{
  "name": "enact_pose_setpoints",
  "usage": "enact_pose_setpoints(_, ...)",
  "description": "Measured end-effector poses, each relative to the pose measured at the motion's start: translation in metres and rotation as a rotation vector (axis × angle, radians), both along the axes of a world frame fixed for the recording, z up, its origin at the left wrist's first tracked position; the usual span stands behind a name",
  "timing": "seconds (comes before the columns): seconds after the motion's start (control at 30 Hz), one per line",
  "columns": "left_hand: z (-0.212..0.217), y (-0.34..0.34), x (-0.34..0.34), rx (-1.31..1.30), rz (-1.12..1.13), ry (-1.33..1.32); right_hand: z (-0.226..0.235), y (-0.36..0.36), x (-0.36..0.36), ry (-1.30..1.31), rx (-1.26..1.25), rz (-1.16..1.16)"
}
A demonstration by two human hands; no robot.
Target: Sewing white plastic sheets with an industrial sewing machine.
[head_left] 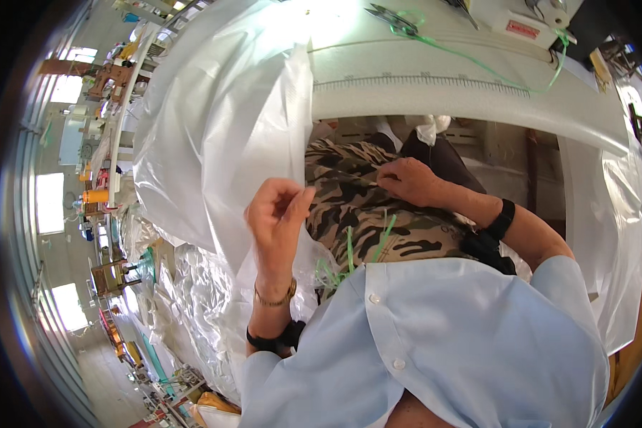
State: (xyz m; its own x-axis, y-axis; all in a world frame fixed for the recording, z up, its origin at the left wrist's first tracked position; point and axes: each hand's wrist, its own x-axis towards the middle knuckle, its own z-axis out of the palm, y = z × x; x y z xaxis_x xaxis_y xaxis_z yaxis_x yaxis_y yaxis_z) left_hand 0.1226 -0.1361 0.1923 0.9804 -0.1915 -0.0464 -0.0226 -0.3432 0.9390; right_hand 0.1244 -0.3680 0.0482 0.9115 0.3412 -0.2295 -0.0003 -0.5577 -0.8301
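Left hand (278, 214) raised just beside the white sheet (221, 121): thumb and index close together, gap narrow, can't tell if they pinch any plastic. Right hand (411, 182) is over the camo cloth (364, 207) on the lap, fingers curled; can't tell if they grip anything. Sheet drapes over the left part of the table (399, 60) and hangs off its front edge. Snips (396, 20) lie at the back, green cord (471, 61) by them. 2 green strips (384, 239) stick up at the lap.

Along the left, a pale grey wall (71, 250) has several bright rectangular windows (49, 203); near it stands a long white table (131, 93).
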Motion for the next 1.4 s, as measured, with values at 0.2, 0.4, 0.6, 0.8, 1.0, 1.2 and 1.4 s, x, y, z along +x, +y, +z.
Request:
enact_pose_setpoints(0.2,0.012,0.023,-0.037,0.261,0.048,-0.684,0.044,0.047,0.038,0.085,0.557,-0.154)
enact_pose_setpoints(0.4,-0.012,0.025,-0.057,0.309,-0.176,-0.315,0.038,0.104,0.035,0.136,0.661,-0.071)
enact_pose_setpoints(0.6,-0.019,0.025,-0.067,0.283,-0.095,-0.329,0.029,0.126,0.029,0.169,0.334,0.120)
enact_pose_setpoints(0.8,-0.041,0.028,-0.040,0.359,-0.081,-0.505,-0.026,0.142,0.010,-0.081,0.587,0.087)
enact_pose_setpoints(1.0,-0.051,0.087,-0.005,0.802,0.045,-0.564,0.085,0.080,-0.004,0.288,0.856,0.171)
enact_pose_setpoints(1.2,-0.037,0.140,-0.003,1.059,0.150,-0.568,0.157,-0.027,-0.037,0.259,0.847,0.345)
enact_pose_setpoints(1.4,-0.038,0.143,-0.004,1.052,0.120,-0.575,0.017,-0.105,-0.053,0.243,-0.065,-0.246)
